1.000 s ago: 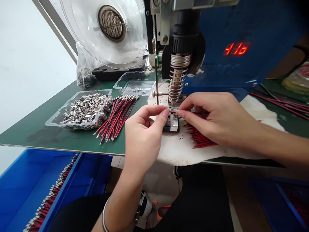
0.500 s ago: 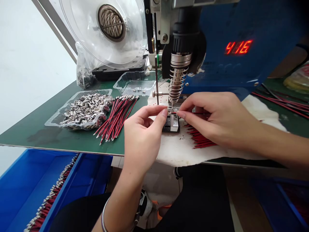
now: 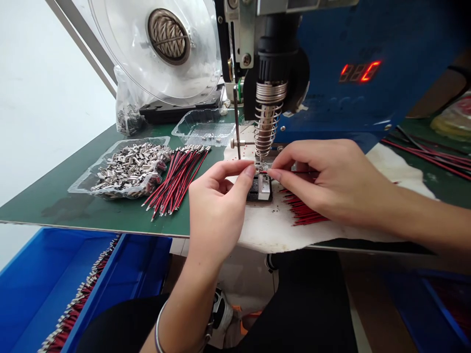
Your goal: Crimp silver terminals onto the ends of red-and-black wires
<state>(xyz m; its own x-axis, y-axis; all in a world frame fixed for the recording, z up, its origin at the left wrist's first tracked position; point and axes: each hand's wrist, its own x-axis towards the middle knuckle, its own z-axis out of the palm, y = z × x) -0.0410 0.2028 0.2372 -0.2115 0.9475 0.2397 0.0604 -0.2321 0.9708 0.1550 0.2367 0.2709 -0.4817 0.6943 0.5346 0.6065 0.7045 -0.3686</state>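
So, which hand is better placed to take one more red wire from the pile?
Probably the right hand: it lies directly over the loose red wires. The left hand is farther away.

soldering head (image 3: 270, 122) blocks above fixture (image 3: 259, 188); wire bundle (image 3: 176, 179) left; bare mat (image 3: 84, 208) near edge.

Wire bundle (image 3: 176, 179) lies right of terminal tray (image 3: 125, 169)

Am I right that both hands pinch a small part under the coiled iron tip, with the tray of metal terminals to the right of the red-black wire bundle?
Not quite. In the head view the tray of metal terminals lies left of the red-black wire bundle. The left hand and right hand do pinch at the small part under the coiled iron tip.
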